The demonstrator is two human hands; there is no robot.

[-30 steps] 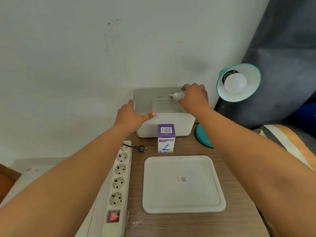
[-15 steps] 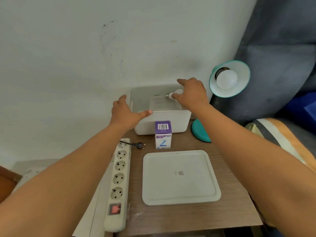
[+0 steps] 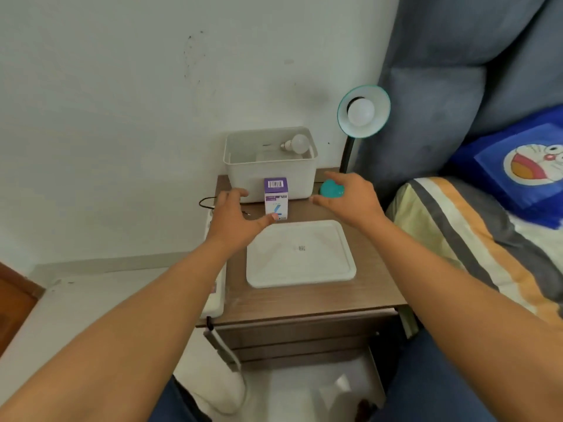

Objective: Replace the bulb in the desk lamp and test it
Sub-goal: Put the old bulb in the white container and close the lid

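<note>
A teal desk lamp (image 3: 364, 111) stands at the table's back right, a white bulb (image 3: 361, 112) screwed into its shade. Another white bulb (image 3: 297, 143) lies inside the white bin (image 3: 271, 175) at the back, apart from both hands. A purple and white bulb box (image 3: 276, 197) stands upright in front of the bin. My left hand (image 3: 236, 222) hovers open just left of the box. Over the table's right side my right hand (image 3: 350, 199) is open and empty, partly covering the lamp's teal base (image 3: 330, 187).
The white bin lid (image 3: 300, 252) lies flat on the wooden bedside table (image 3: 304, 300). A white power strip (image 3: 214, 296) runs along the table's left edge, with a black plug cable (image 3: 205, 202) near it. A bed with a blue cushion (image 3: 518, 166) lies to the right.
My right hand let go of the bulb, which now lies in the bin, and drew back. My left hand left the bin's rim. The camera pulled back.
</note>
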